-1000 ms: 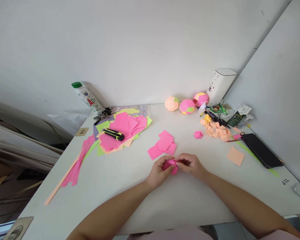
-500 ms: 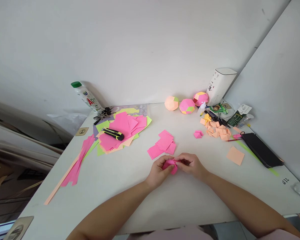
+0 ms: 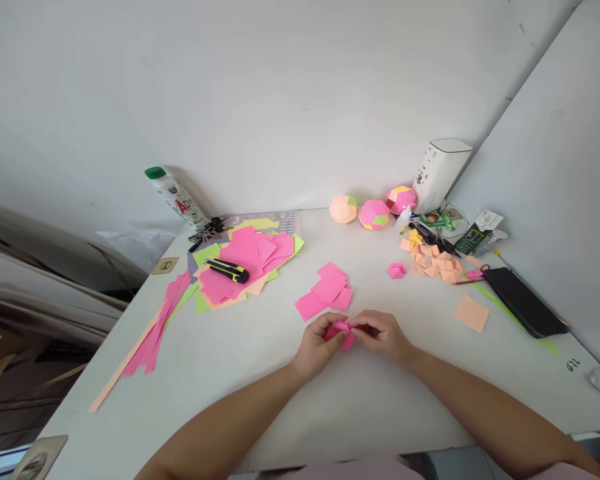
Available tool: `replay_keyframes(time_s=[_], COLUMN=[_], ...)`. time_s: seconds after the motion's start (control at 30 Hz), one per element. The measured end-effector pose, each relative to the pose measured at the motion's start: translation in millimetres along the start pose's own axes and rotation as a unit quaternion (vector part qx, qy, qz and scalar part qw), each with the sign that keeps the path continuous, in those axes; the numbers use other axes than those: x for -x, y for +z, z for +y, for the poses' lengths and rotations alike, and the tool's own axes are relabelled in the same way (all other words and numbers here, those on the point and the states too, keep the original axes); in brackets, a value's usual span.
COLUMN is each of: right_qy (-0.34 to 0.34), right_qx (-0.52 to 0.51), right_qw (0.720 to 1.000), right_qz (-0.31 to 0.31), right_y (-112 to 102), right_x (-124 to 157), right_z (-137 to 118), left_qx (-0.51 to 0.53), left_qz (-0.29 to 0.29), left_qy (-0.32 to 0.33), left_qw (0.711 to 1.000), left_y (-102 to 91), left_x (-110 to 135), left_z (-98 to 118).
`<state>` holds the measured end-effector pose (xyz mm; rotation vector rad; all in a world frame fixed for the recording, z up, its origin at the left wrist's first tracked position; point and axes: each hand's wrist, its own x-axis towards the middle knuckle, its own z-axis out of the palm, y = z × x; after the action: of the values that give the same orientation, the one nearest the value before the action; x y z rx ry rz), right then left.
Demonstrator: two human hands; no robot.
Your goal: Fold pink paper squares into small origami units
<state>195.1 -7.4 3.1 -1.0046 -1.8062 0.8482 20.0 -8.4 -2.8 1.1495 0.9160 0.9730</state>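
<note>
A partly folded piece of pink paper point(image 3: 347, 341) is pinched between both of my hands over the front middle of the table. My left hand point(image 3: 318, 343) grips its left side, thumb on top. My right hand point(image 3: 383, 336) pinches its right edge with thumb and fingertips, which cover part of the fold. Just beyond the hands lie several flat pink paper squares point(image 3: 330, 283), overlapping. A small folded pink unit point(image 3: 397, 270) rests farther right, beside a heap of folded peach paper units point(image 3: 437, 263).
Left stands a pile of coloured paper point(image 3: 245, 253) with a utility knife point(image 3: 229, 270) on it, near paper strips point(image 3: 157, 327) and a white bottle point(image 3: 177, 197). Paper balls point(image 3: 374, 215) line the wall. Right are a peach square point(image 3: 471, 313) and a black pouch point(image 3: 523, 301).
The right fingers have shifted slightly along the edge of the pink paper. Both hands keep their hold, and the whole view has dropped slightly.
</note>
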Motion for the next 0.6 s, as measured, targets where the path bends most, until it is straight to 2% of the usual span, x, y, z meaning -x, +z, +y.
replay_keyframes(time_s=[0.6], right_qy=[-0.022], right_qx=[0.014], right_qw=[1.000], right_qz=[-0.003], right_y=[0.0], right_x=[0.4], right_z=[-1.8], left_qx=[-0.016], left_qz=[0.010], left_qy=[0.002], left_qw=[1.000], left_y=[0.6], left_x=[-0.3], left_z=[-1.2])
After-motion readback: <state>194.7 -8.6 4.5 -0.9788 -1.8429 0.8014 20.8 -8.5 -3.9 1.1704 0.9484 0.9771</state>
